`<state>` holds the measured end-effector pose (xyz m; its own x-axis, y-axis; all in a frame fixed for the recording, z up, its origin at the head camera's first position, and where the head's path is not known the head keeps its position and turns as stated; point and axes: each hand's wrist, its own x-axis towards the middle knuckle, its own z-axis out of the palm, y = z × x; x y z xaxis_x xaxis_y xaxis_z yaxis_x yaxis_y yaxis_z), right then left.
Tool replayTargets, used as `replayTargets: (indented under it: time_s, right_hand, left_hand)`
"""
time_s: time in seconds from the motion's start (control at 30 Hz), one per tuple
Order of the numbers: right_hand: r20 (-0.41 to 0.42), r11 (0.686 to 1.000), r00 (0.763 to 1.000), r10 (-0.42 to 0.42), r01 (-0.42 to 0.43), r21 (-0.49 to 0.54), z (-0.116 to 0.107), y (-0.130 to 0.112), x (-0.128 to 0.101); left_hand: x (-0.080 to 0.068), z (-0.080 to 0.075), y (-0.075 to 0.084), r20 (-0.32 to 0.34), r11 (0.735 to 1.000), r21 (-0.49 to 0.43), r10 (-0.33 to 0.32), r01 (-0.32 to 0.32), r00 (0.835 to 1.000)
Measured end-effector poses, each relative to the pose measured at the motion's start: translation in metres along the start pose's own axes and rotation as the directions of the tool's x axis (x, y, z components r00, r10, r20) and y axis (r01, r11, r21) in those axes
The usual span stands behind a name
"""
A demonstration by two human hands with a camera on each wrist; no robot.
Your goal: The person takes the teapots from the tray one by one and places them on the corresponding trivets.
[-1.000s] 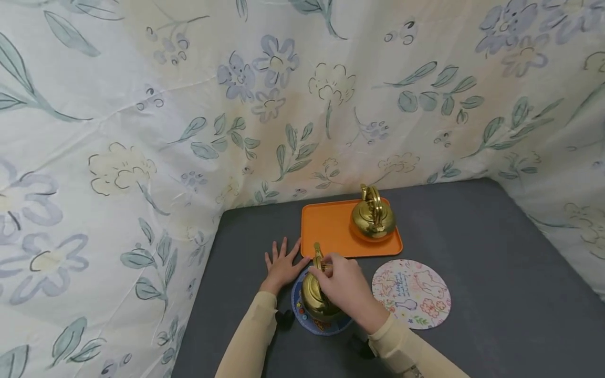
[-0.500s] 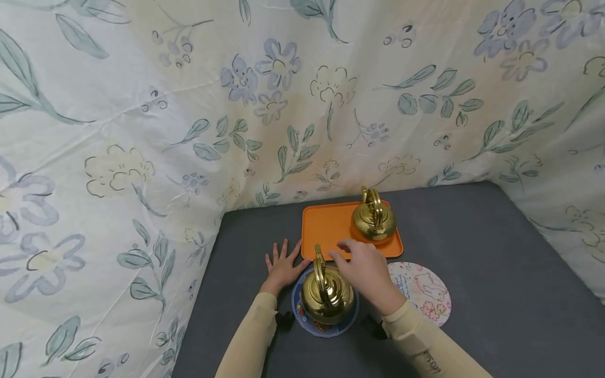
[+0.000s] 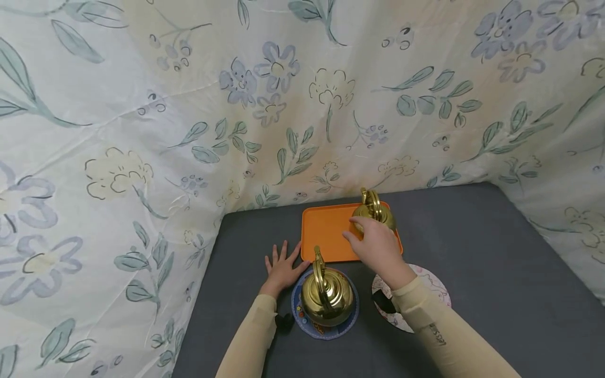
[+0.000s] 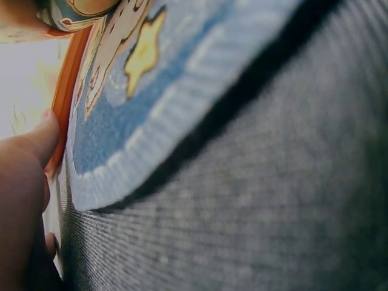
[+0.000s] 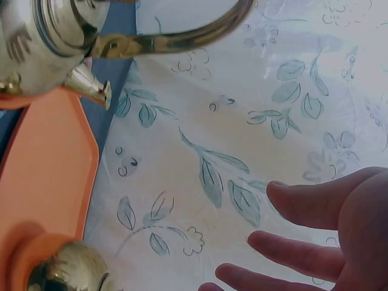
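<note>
A brass teapot (image 3: 327, 296) with an upright handle stands on a round blue patterned mat (image 3: 307, 326). Just left of it my left hand (image 3: 282, 271) lies on the dark table, fingers spread, beside the orange tray (image 3: 326, 231). A second brass teapot (image 3: 386, 212) sits on the tray's right part, partly covered by my right hand. That right hand (image 3: 378, 247) hangs above the tray's front edge, fingers loosely bent, holding nothing. In the right wrist view its thumb (image 5: 309, 203) and fingers are apart, away from both teapots. The left wrist view shows my left thumb (image 4: 39, 139) near the mat (image 4: 121, 157).
A round white mat with pink drawings (image 3: 437, 287) lies to the right, partly under my right forearm. The dark grey table (image 3: 501, 273) extends further right. Floral cloth (image 3: 331, 105) hangs behind the table and along its sides.
My right hand has let go of the near teapot's handle and moved forward and right to the teapot on the tray. My left hand has stayed in place.
</note>
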<state>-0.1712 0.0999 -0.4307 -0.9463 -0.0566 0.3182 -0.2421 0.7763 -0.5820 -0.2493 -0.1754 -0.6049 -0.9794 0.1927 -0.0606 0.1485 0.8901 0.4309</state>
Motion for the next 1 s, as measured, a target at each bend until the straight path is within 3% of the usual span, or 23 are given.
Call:
replayTargets:
  time_s: [1.0]
  right_hand:
    - [-0.003, 0.994, 0.995, 0.097, -0.097, -0.058, -0.027, 0.016, 0.046]
  left_hand:
    - [0.002, -0.002, 0.004, 0.002, 1.000, 0.006, -0.007, 0.007, 1.000]
